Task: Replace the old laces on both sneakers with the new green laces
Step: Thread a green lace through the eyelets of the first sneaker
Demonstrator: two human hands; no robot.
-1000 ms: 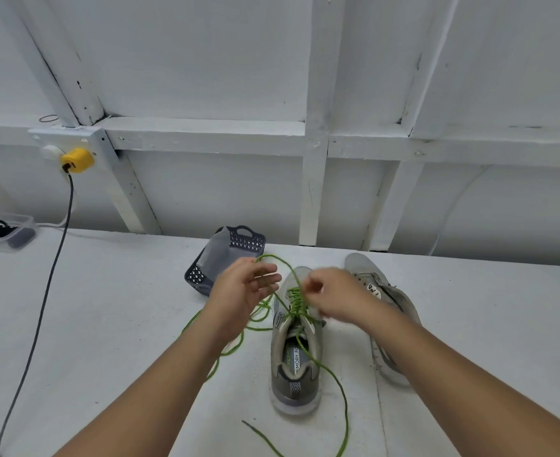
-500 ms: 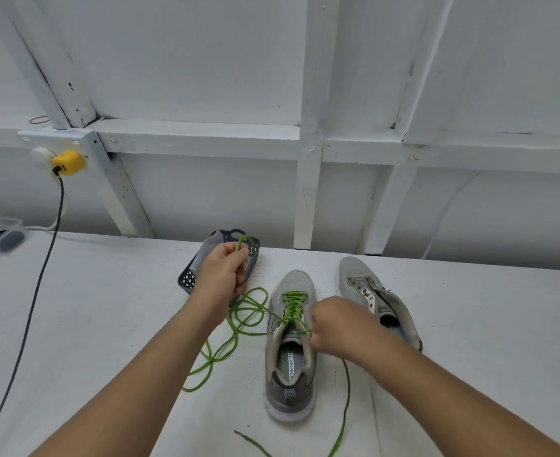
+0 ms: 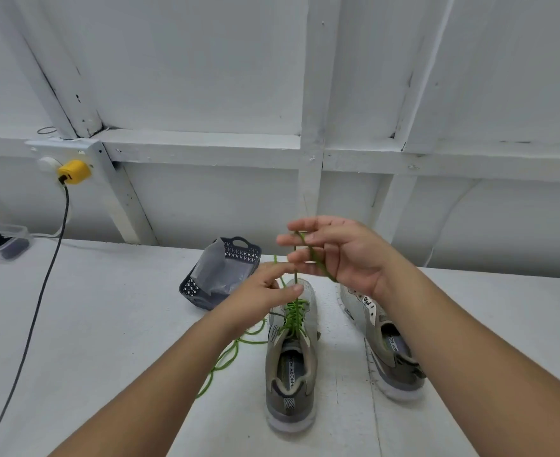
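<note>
Right hand (image 3: 341,250) grips green lace (image 3: 318,263) above near sneaker (image 3: 290,357), left hand (image 3: 265,295) pinching it lower down.

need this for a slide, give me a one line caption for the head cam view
Both hands pull a green lace up from the left sneaker on a white table; the right sneaker awaits lacing.

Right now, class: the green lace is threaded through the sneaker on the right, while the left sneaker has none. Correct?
No. The head view shows the green lace threaded through the left sneaker; the right sneaker has none.
</note>
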